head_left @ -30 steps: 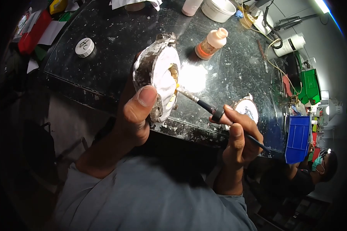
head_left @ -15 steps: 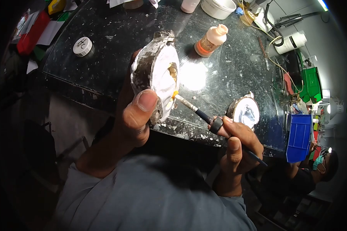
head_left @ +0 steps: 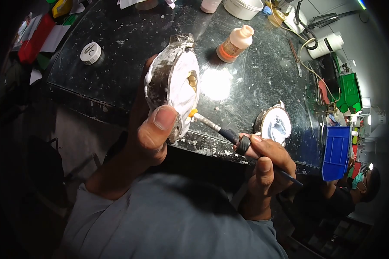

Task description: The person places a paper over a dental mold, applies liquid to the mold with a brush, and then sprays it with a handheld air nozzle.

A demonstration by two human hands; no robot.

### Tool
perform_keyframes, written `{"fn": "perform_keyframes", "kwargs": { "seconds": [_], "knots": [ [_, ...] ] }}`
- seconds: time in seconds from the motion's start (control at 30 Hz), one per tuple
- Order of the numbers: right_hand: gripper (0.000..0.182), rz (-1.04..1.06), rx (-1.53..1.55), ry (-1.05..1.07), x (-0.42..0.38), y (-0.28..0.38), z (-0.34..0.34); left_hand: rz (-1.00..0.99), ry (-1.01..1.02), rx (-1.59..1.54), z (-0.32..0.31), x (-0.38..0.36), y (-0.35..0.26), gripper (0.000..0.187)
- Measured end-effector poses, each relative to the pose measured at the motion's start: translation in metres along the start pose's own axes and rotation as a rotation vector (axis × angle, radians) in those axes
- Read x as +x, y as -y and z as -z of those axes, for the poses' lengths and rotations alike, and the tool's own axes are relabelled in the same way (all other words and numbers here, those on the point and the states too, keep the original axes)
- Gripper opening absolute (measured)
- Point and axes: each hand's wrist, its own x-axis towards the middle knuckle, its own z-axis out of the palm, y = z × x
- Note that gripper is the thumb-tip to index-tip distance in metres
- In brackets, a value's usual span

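Note:
My left hand [head_left: 153, 134] is closed around a dental flask half [head_left: 161, 80], a dark metal shell filled with white plaster, tilted on edge above the bench. Tan teeth [head_left: 192, 80] show in a hollow of the plaster. In my right hand [head_left: 274, 166] is a thin brush [head_left: 224, 132] with a pale ferrule, a dark handle and a black knurled collar by the fingertips. Its orange-yellow tip rests at the lower edge of the plaster. Just beyond the right hand, a second flask half [head_left: 275, 124] lies on the bench, its white face up.
On the dark, plaster-specked bench [head_left: 125, 56] stand a bottle [head_left: 237, 43] with orange liquid, a white lid [head_left: 91, 53] and a white tub [head_left: 243, 8]. Blue [head_left: 335, 151] and green bins [head_left: 349, 91] line the right side. A masked person [head_left: 333, 194] sits at far right.
The brush tip has slid down along the plaster edge, toward my left thumb. My right hand has shifted slightly with it, while the left keeps its hold on the flask half.

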Motion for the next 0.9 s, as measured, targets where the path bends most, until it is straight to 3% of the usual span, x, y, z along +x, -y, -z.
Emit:
{"fn": "perform_keyframes", "kwargs": {
  "seconds": [0.77, 0.83, 0.9],
  "knots": [
    [0.037, 0.029, -0.043, 0.018, 0.005, -0.001, -0.002, -0.04, 0.009, 0.02, -0.002, 0.001, 0.001, 0.092],
    [0.018, 0.098, -0.028, 0.023, 0.008, -0.005, -0.003, -0.023, 0.014, 0.008, -0.001, 0.001, 0.0, 0.092],
    [0.018, 0.112, -0.038, 0.025, 0.009, -0.007, -0.004, -0.02, 0.051, 0.013, 0.005, 0.0, 0.001, 0.093]
  ]
}}
